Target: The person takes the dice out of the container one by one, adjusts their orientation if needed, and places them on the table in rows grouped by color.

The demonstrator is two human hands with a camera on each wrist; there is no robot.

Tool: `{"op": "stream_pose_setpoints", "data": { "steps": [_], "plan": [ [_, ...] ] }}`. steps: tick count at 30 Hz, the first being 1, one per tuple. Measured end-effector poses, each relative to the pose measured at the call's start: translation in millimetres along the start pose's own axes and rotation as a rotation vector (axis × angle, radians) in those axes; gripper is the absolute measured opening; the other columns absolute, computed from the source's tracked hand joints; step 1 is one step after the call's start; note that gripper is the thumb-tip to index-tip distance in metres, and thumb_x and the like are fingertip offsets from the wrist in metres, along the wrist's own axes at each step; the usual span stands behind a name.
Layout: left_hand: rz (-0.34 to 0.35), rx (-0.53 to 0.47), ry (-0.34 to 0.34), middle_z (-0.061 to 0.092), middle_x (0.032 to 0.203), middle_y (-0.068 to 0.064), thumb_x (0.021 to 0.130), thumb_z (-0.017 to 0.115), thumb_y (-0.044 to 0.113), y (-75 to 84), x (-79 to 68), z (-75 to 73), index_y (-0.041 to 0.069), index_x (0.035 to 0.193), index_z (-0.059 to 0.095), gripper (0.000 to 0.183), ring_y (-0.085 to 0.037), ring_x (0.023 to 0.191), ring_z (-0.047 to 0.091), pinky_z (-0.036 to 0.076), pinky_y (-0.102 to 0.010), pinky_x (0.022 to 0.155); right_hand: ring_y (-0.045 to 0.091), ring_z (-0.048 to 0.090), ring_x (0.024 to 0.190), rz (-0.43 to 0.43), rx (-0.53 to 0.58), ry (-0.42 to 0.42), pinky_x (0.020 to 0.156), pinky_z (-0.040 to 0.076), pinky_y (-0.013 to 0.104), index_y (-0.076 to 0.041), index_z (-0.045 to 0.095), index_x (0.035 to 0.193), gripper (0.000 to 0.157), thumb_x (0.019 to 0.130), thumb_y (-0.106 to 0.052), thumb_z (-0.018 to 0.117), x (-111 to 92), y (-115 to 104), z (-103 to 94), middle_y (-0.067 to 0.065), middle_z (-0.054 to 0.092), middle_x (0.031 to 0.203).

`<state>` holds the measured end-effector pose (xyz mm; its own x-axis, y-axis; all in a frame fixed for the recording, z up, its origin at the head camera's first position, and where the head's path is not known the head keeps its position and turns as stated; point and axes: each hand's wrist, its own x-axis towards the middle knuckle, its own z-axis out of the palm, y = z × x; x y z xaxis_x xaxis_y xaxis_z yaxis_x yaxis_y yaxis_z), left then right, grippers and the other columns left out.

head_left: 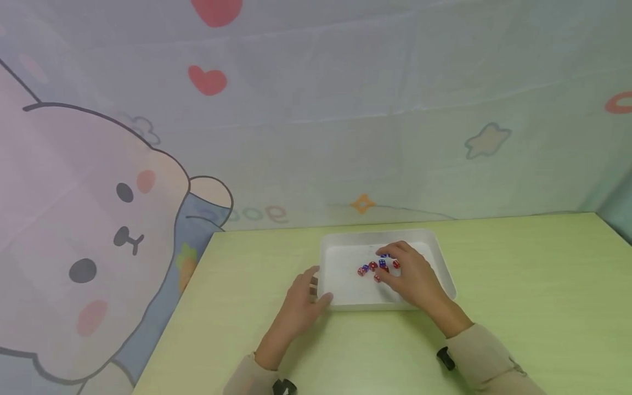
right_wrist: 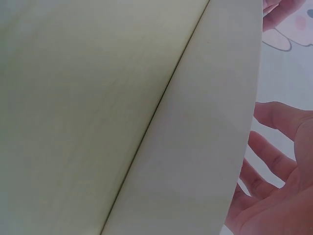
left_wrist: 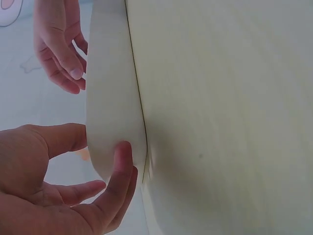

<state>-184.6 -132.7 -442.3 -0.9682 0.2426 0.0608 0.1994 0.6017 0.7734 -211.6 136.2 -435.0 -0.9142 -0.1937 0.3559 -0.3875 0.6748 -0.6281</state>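
Observation:
In the head view a white tray [head_left: 340,288] holds several red and blue dice, among them a red die [head_left: 361,271] and a blue die [head_left: 382,263]. My right hand [head_left: 412,277] hovers over the dice, thumb and fingers bent and apart, with dice showing in the gap; its palm side hides some of them. At the tray's front left corner is my left hand [head_left: 298,307], its fingers loosely spread along the outside. The left wrist view shows its fingertips [left_wrist: 123,152] by the tray wall [left_wrist: 112,83]. In the right wrist view the tray's wall [right_wrist: 186,122] hides the dice.
The tray stands on a yellow-green table [head_left: 518,274]. Behind the table hangs a printed cloth backdrop [head_left: 321,137] with a bear, hearts and stars. Dark straps [head_left: 446,359] show at the sleeves.

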Motion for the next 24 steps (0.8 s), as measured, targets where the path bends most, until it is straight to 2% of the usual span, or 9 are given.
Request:
{"op": "stream_pose_setpoints", "data": {
  "steps": [8, 13, 24],
  "plan": [
    [0.028, -0.027, -0.016, 0.058, 0.130, -0.027, 0.101, 0.070, 0.015, -6.3, 1.7, -0.6, -0.006, 0.156, 0.040, 0.066, -0.041, 0.115, 0.063, 0.057, -0.051, 0.092, 0.036, 0.067, 0.104, 0.015, 0.007, -0.009, 0.090, 0.054, 0.052, -0.002, 0.073, 0.122, 0.032, 0.092, -0.010, 0.080, 0.8, 2.6, 0.4, 0.016, 0.068, 0.127],
    [0.059, -0.016, -0.030, 0.056, 0.129, -0.028, 0.102, 0.069, 0.016, -8.2, 2.9, -1.8, -0.006, 0.156, 0.041, 0.065, -0.044, 0.117, 0.062, 0.056, -0.055, 0.095, 0.036, 0.067, 0.102, 0.023, 0.011, -0.010, 0.088, 0.054, 0.053, -0.002, 0.073, 0.122, 0.032, 0.092, -0.010, 0.080, 5.2, 1.4, 1.0, 0.017, 0.067, 0.127],
    [0.039, -0.020, -0.038, 0.056, 0.129, -0.028, 0.102, 0.071, 0.016, -11.0, 1.8, -1.0, -0.008, 0.156, 0.041, 0.067, -0.044, 0.116, 0.063, 0.056, -0.055, 0.095, 0.040, 0.067, 0.107, 0.068, 0.015, -0.042, 0.093, 0.053, 0.057, 0.000, 0.073, 0.121, 0.031, 0.093, -0.012, 0.080, 8.3, 1.3, 6.0, 0.021, 0.067, 0.126]
  ]
}}
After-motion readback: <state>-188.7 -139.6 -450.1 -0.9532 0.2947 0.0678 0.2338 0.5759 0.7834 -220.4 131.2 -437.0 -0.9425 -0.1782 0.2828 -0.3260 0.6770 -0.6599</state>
